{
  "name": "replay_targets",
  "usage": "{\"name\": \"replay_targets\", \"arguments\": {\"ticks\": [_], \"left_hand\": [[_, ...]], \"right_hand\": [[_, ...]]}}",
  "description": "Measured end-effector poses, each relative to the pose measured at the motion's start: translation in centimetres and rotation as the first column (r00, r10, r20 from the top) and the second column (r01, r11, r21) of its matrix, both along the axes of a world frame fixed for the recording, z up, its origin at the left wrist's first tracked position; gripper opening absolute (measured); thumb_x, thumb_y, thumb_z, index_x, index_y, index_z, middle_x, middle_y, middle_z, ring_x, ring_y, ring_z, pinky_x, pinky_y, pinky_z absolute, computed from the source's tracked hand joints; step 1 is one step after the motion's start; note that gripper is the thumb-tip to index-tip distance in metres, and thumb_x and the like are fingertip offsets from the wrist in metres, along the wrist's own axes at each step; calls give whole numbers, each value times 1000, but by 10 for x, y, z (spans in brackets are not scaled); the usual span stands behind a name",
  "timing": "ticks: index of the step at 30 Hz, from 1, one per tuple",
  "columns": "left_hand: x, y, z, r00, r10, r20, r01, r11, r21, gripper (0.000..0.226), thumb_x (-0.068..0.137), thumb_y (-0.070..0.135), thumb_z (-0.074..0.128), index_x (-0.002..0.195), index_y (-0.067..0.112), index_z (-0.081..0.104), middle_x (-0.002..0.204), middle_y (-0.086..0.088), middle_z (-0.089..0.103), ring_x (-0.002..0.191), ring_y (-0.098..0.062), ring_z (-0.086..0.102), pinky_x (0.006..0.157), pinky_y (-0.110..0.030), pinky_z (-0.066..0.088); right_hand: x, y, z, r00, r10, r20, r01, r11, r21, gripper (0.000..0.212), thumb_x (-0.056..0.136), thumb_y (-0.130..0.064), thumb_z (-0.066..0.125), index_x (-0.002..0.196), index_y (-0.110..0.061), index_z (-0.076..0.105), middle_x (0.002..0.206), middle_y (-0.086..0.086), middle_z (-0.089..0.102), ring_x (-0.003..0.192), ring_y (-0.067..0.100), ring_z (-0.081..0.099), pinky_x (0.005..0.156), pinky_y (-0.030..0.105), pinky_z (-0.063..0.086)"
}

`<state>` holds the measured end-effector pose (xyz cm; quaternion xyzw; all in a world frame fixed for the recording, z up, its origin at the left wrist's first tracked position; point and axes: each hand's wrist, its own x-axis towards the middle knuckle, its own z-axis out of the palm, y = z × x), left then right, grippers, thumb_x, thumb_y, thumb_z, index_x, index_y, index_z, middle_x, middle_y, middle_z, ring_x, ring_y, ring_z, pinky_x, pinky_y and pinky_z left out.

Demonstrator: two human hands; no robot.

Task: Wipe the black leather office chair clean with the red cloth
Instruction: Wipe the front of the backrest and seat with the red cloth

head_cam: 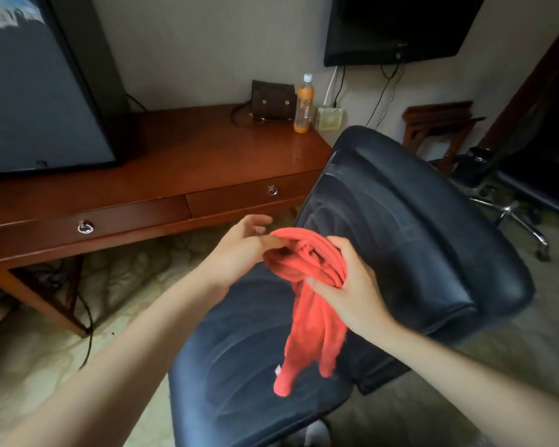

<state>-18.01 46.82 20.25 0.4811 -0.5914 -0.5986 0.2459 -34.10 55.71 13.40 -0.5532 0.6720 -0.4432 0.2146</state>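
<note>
The black leather office chair (410, 227) fills the middle and right of the head view, its seat below my hands and its backrest turned to the right. The red cloth (307, 304) hangs bunched above the seat, its ends dangling down. My right hand (349, 285) grips the bunched top of the cloth from the right, thumb across it. My left hand (242, 250) pinches the cloth's upper left fold with thumb and fingertip, the other fingers spread loosely. The cloth does not touch the chair.
A red-brown wooden desk (181, 162) with two drawers stands behind the chair. On it are a large dark screen (36, 91), a brown bag (273, 100) and an orange drink bottle (304, 104). A second chair's base (510, 211) stands at the right. Cables trail under the desk.
</note>
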Motion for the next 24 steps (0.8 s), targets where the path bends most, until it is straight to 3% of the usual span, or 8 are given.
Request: {"name": "replay_targets", "arguments": {"ticks": [3,7,9,13,19,22,24], "left_hand": [[-28,12,-10,999,-47,-24,46,997,-70,32,88,10,62,120,9,57,107,-4,64,80,-1,58,64,-3,43],[-54,30,-35,991,25,-131,-42,991,-130,25,88,5,61,111,13,59,90,7,66,76,4,63,67,-7,48],[-59,36,-54,990,45,-134,-67,984,-162,25,88,6,60,111,16,59,96,7,67,89,-4,64,75,-11,50],[-60,65,-104,983,47,-180,-88,970,-228,26,88,11,62,113,16,61,109,-2,68,105,-16,65,95,-34,51],[-47,153,-175,977,16,-212,-90,934,-345,29,88,8,60,117,13,58,112,-5,66,100,-14,65,84,-24,55],[-37,205,-187,981,8,-196,-74,941,-330,32,88,2,58,120,7,55,105,-2,65,79,4,63,60,-6,45],[-31,235,-183,980,-20,-197,-36,960,-276,35,89,-3,56,123,2,52,95,3,62,64,12,60,55,-4,43]], "right_hand": [[-29,1,-6,999,42,4,-42,999,9,58,67,-28,72,121,-27,50,115,-10,64,109,4,59,93,24,45],[-49,6,-22,998,65,9,-65,997,-33,56,72,-20,76,122,-30,51,115,-12,63,109,2,58,93,24,46],[-53,10,-36,997,76,13,-74,994,-77,56,71,-23,73,123,-31,51,116,-13,63,110,1,58,93,22,45],[-53,34,-80,996,90,10,-86,975,-203,54,70,-20,71,119,-31,52,113,-13,64,107,-2,59,92,13,41],[-41,117,-145,993,35,-114,-76,923,-376,53,70,-15,75,120,-19,57,110,-9,65,103,0,60,91,11,40],[-35,167,-159,987,-3,-163,-55,934,-353,53,71,-17,77,120,-21,58,112,-8,65,105,5,60,93,16,42],[-34,194,-156,980,-37,-196,-27,949,-314,54,71,-18,77,121,-24,58,114,-8,64,107,10,60,95,22,44]]}}
